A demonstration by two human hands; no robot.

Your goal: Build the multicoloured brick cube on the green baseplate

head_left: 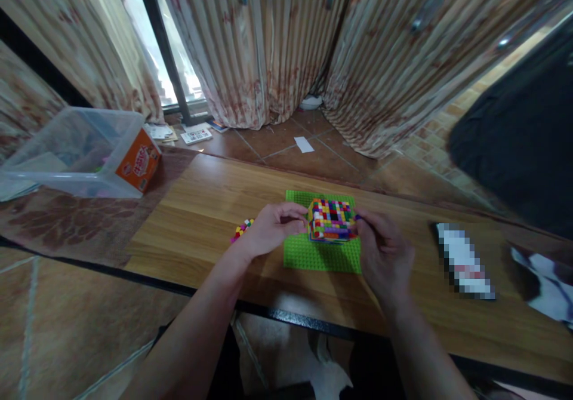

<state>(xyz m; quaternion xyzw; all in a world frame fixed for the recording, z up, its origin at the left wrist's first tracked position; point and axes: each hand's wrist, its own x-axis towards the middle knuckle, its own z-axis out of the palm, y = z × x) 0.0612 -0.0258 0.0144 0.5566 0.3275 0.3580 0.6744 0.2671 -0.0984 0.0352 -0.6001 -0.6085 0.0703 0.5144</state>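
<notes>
A block built of many coloured toy bricks [332, 221] stands on a green studded baseplate [322, 260]. The top of the block shows a dark gap among the studs. At its left side is my left hand [273, 228], with fingers stretched towards the bricks and the thumb a little apart from them. Whether those fingertips touch the block I cannot tell. My right hand [388, 254], at the block's right side, pinches a small dark purple toy brick [357, 217] between thumb and forefinger. Loose coloured bricks [240, 230] lie partly hidden behind my left wrist.
A clear plastic bin [85, 176] with an orange label is at the left. The wooden tabletop [188, 209] carries a pixelated object [465, 261] and crumpled white and dark wrapping [544, 280] on the right. Curtains [268, 48] hang beyond the table; papers lie on the floor.
</notes>
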